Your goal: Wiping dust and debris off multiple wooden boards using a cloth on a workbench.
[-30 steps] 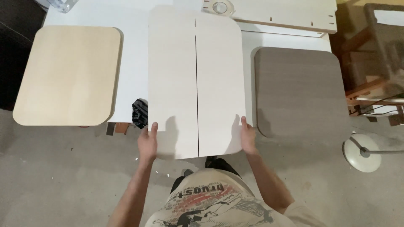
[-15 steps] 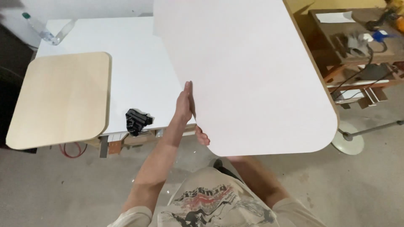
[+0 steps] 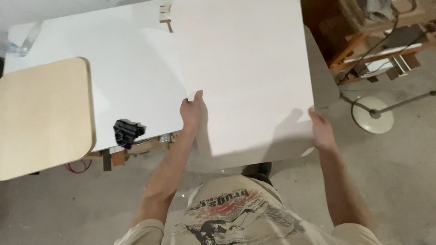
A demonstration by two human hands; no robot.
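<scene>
Lowered from its raised tilt, white panel (image 3: 245, 77) now lies over the table (image 3: 131, 86), fingers of both hands (image 3: 191, 110) (image 3: 321, 131) clamped on its edges.

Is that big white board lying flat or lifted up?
Lifted: the white board is gripped by left hand and right hand, casting shadow below.

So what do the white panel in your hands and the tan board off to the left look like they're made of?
White panel: probably laminated or painted sheet board, since the face is flat, smooth, matte and stays rigid between the left hand and right hand. Tan board: looks like light wood or wood-look laminate, pale beige with rounded corners; grain is too faint to tell.
</scene>
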